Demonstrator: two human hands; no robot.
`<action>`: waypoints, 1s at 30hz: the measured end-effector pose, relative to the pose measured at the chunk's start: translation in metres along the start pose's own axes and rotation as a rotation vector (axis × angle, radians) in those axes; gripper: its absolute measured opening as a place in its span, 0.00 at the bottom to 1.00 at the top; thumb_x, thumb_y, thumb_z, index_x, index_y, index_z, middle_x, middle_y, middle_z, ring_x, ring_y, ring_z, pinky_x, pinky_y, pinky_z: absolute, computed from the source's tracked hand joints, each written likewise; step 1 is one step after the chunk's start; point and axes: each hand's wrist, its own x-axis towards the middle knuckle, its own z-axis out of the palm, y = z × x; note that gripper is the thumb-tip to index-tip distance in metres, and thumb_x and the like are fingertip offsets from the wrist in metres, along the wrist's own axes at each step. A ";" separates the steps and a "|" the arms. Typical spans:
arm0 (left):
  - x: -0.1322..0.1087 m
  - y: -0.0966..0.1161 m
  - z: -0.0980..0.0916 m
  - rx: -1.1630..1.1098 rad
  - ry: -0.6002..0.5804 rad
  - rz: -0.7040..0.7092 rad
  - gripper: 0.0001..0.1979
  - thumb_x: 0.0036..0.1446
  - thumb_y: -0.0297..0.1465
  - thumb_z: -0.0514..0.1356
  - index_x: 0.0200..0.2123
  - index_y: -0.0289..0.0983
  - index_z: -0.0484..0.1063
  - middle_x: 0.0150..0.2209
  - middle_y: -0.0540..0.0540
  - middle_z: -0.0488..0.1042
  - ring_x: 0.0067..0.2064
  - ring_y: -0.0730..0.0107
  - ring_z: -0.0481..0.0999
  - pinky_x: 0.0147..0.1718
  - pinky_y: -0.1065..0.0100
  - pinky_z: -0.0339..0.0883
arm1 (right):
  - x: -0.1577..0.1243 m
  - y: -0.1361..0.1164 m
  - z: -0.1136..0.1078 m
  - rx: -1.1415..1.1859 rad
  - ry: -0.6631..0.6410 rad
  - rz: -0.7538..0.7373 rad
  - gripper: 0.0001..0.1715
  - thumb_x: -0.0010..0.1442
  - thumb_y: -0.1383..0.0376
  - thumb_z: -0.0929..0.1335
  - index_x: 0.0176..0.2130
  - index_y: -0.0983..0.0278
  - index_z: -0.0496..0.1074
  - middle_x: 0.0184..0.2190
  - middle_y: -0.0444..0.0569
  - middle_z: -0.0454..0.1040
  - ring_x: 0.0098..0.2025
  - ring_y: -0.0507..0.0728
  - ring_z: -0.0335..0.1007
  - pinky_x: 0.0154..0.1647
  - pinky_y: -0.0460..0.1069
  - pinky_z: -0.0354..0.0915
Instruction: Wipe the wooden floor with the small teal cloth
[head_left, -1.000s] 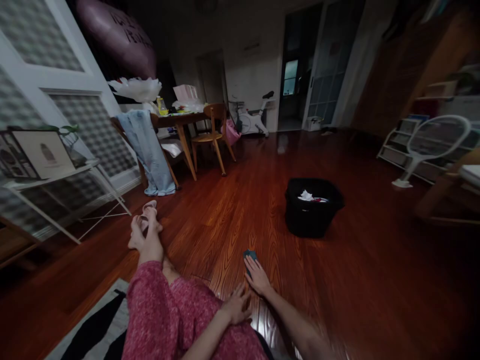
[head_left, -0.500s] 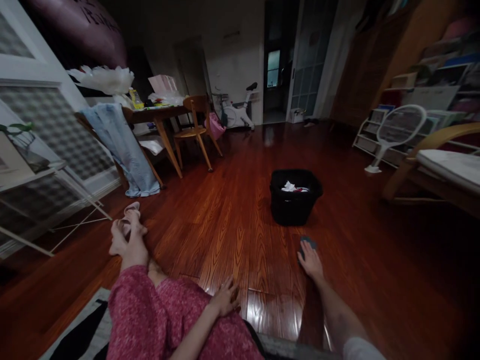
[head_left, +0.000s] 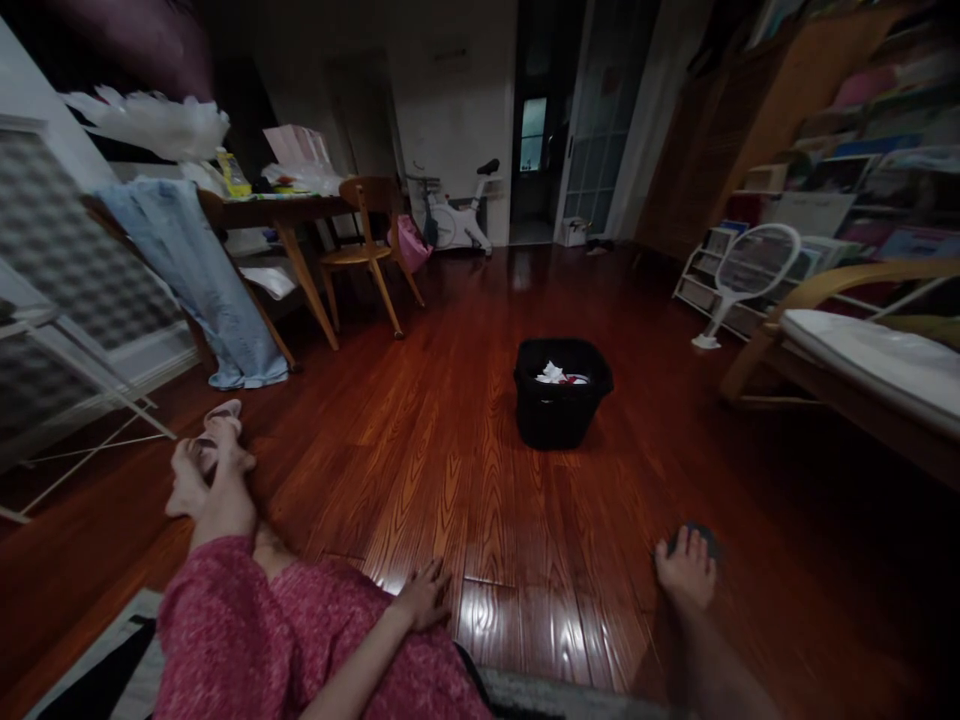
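1. Apparently wiping floorboards [head_left: 420,450] with dark cloth [head_left: 712,541] at four o'clock, beneath flat, slightly spread right hand [head_left: 688,572].
2. Resting left hand [head_left: 422,600], with parted fingers, near six o'clock.
3. Likely calls next for even pressure, clear of black bin [head_left: 555,425].

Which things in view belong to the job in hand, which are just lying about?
Apparently in use: right hand; dark cloth under its fingers; wooden floor beneath.
Lying about, it seems: black bin (role unclear); blue jeans; exercise bike; white racket; pink bag.
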 end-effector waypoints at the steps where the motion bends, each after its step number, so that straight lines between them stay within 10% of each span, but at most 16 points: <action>1: 0.001 0.000 0.000 0.002 -0.004 0.003 0.42 0.57 0.45 0.57 0.72 0.41 0.50 0.74 0.41 0.37 0.73 0.50 0.41 0.68 0.44 0.40 | 0.000 -0.003 0.000 0.003 -0.002 0.013 0.45 0.64 0.54 0.49 0.70 0.78 0.51 0.70 0.66 0.54 0.74 0.65 0.40 0.70 0.64 0.44; 10: 0.003 -0.002 0.002 0.001 0.024 0.025 0.40 0.57 0.42 0.58 0.71 0.40 0.53 0.74 0.39 0.40 0.73 0.50 0.44 0.68 0.45 0.41 | -0.029 -0.062 0.008 0.070 0.014 0.055 0.47 0.63 0.53 0.52 0.71 0.80 0.45 0.71 0.72 0.47 0.74 0.69 0.37 0.68 0.68 0.43; 17: -0.003 -0.007 -0.001 -0.048 0.058 0.053 0.40 0.58 0.42 0.58 0.71 0.42 0.51 0.74 0.40 0.40 0.74 0.48 0.40 0.68 0.41 0.40 | -0.105 -0.156 0.033 0.081 -0.135 -0.334 0.45 0.66 0.52 0.51 0.70 0.79 0.49 0.71 0.68 0.51 0.74 0.66 0.38 0.70 0.64 0.41; 25: -0.014 -0.010 -0.003 -0.049 0.121 0.069 0.35 0.63 0.41 0.55 0.71 0.40 0.52 0.74 0.39 0.39 0.74 0.51 0.38 0.69 0.45 0.41 | -0.261 -0.237 0.044 0.044 -0.411 -0.877 0.40 0.70 0.51 0.53 0.72 0.68 0.47 0.73 0.56 0.46 0.75 0.60 0.34 0.72 0.60 0.38; 30: -0.016 -0.013 -0.001 -0.053 0.149 0.079 0.34 0.65 0.43 0.52 0.71 0.40 0.52 0.74 0.39 0.38 0.74 0.50 0.38 0.68 0.43 0.44 | -0.271 -0.252 0.040 0.079 -0.428 -1.093 0.39 0.69 0.53 0.56 0.73 0.64 0.46 0.74 0.52 0.45 0.75 0.59 0.37 0.72 0.58 0.41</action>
